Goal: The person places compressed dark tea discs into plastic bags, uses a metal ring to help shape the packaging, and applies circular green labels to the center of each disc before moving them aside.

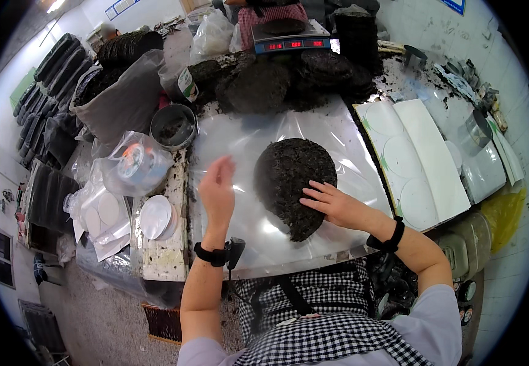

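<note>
A dark, round pressed cake of dried leaves (289,177) lies on a sheet of clear plastic film (246,137) spread over the work table. My right hand (331,203) rests flat on the cake's lower right side, fingers spread. To the left of the cake my left hand (217,188) hovers over the film, fingers loosely apart, holding nothing. Each wrist wears a black band.
More dark cakes (276,79) are piled behind, in front of a digital scale (292,41) with another person beyond it. A metal bowl (173,126), plastic bags (135,163) and white round papers (154,216) lie left. White sheets with round cut-outs (414,158) lie right.
</note>
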Motion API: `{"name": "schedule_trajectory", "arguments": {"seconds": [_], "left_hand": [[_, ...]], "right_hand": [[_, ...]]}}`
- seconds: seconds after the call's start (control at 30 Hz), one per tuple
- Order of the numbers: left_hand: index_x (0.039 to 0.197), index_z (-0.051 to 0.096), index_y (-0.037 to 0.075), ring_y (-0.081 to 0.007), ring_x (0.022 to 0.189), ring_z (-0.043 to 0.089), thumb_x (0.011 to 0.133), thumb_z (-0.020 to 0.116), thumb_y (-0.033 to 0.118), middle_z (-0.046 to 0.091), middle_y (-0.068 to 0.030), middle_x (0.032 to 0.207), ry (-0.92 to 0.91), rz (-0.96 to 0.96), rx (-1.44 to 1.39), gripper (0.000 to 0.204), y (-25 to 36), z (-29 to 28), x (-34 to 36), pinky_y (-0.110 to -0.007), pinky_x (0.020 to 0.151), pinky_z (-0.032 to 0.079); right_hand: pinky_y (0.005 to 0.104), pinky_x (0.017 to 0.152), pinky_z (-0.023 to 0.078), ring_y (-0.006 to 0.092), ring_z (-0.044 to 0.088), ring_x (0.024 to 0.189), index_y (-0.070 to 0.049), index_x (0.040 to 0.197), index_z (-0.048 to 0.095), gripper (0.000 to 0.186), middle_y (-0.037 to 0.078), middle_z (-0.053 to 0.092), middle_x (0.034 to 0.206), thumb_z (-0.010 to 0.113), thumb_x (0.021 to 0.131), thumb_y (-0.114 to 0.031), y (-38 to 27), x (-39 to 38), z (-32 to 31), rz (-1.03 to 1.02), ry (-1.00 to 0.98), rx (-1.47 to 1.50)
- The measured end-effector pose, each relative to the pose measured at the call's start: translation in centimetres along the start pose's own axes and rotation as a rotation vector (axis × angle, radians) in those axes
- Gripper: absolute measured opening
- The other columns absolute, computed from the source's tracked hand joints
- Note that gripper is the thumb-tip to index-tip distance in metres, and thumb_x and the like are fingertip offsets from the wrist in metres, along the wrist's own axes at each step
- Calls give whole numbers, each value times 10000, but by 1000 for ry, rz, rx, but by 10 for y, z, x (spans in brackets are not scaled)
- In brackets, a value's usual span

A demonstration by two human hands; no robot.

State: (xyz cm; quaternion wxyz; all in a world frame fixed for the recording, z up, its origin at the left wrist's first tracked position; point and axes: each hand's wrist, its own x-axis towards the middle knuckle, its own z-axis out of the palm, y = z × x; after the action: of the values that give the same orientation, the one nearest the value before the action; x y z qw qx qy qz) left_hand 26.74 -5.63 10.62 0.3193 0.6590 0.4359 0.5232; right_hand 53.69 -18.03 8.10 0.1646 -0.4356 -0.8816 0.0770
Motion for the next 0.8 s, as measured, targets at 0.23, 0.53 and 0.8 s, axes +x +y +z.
{"name": "schedule_trajectory", "arguments": {"seconds": [0.23, 0.53, 0.8], "left_hand": [[1138, 628, -12, -151, 878, 661, 952, 541, 69, 690, -115, 994, 92, 13, 5, 221, -4, -8, -2, -276, 779, 516], [1346, 454, 6, -301, 1000, 605, 714, 809, 238, 511, -178, 1254, -647, 292, 428, 761, -3, 34, 13, -361, 864, 505], [1337, 320, -122, -388, 1013, 554, 712, 758, 106, 489, -226, 1173, -887, 218, 851, 797, -25, 81, 15, -406, 822, 522]], "right_hand": [[358, 1096, 354, 301, 437, 1323, -142, 1399, 452, 618, 138, 478, 1407, 549, 835, 89, 22, 14, -65, 391, 382, 879], [539, 1148, 196, 355, 232, 1426, -93, 1444, 355, 688, 183, 306, 1508, 589, 801, -14, 33, 36, -53, 166, -131, -37], [385, 1046, 421, 463, 425, 1277, 239, 1259, 384, 778, 413, 402, 1323, 731, 771, -257, 41, 75, -13, 166, -386, -380]]}}
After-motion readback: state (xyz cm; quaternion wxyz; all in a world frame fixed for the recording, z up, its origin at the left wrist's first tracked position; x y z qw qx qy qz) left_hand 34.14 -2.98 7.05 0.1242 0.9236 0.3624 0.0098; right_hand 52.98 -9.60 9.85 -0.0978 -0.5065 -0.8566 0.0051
